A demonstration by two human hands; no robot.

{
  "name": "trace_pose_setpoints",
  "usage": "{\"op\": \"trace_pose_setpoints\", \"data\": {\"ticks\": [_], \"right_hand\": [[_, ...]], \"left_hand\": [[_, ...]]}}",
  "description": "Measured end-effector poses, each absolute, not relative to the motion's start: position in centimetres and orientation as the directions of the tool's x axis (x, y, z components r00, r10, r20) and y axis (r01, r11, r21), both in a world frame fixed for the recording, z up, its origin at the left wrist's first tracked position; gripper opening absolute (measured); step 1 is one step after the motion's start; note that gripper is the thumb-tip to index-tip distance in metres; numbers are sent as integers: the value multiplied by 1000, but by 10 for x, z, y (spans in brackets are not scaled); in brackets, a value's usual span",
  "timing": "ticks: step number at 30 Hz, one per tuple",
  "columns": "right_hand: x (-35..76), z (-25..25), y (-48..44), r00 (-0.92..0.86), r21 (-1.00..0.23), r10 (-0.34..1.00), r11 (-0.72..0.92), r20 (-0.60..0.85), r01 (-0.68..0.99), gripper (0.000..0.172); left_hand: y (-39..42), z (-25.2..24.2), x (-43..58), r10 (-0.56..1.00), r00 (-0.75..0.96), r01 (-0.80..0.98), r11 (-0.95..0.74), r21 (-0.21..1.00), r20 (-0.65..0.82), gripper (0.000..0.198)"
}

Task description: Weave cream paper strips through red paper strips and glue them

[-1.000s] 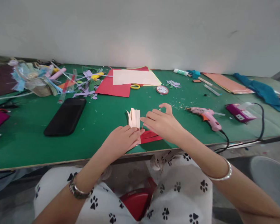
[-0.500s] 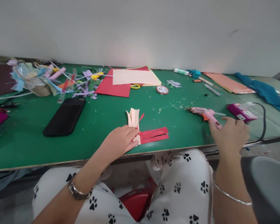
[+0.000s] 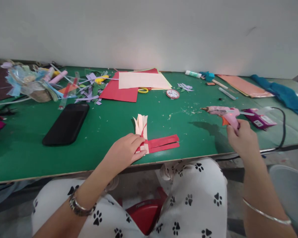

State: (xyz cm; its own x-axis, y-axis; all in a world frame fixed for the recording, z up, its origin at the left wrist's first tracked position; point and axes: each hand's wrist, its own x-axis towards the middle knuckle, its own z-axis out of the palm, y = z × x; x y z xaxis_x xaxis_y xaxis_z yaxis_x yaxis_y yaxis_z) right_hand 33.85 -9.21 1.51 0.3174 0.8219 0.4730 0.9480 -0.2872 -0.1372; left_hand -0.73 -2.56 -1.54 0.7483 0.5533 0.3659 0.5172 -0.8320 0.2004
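Near the table's front edge lies a piece of woven paper strips, with cream strips [image 3: 141, 127] pointing away from me and red strips [image 3: 164, 143] pointing right. My left hand [image 3: 125, 148] presses on its woven corner, fingers together over the strips, hiding part of the weave. On the right, my right hand [image 3: 244, 138] grips the handle of a pink glue gun [image 3: 225, 114] with an orange trigger. The gun is raised above the table, its nozzle pointing left and its shadow falling on the green surface.
A black phone [image 3: 66, 124] lies left on the green table [image 3: 109, 125]. Behind are paper scraps [image 3: 90, 89], red paper [image 3: 121, 94], a cream sheet [image 3: 141, 80], yellow scissors [image 3: 143, 90] and a round dial [image 3: 173, 94]. A purple box [image 3: 260, 119] and a black cord [image 3: 284, 129] are at the right.
My right hand has closed on the glue gun's handle and lifted the gun off the table. My left hand remains on the woven strips; a thin red strip there has shifted slightly left.
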Motion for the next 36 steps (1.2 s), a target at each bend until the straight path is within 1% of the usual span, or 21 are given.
{"op": "trace_pose_setpoints", "data": {"ticks": [2, 3, 6, 9, 18, 25, 36], "right_hand": [[314, 20, -98, 378, -168, 800, -339, 467, 926, 25], [301, 21, -101, 358, -177, 828, -311, 431, 934, 28], [266, 18, -106, 277, -179, 863, -221, 423, 959, 42], [245, 8, -106, 206, -138, 876, -162, 435, 977, 49], [224, -7, -99, 27, -44, 906, -9, 423, 999, 46], [219, -10, -97, 5, -20, 912, 3, 410, 1000, 44], [217, -13, -98, -31, 22, 908, 24, 419, 999, 42]], "left_hand": [[-26, -15, -8, 563, 746, 525, -826, 207, 357, 22], [-26, -15, -8, 567, 744, 528, -823, 209, 353, 21], [-26, -16, -9, 572, 736, 534, -819, 209, 361, 21], [-26, -17, -9, 571, 732, 536, -820, 203, 372, 22], [-27, -15, -8, 604, 722, 564, -796, 219, 337, 22], [-28, -15, -8, 596, 719, 548, -803, 236, 358, 22], [-27, -15, -8, 575, 714, 534, -816, 220, 399, 22]]}}
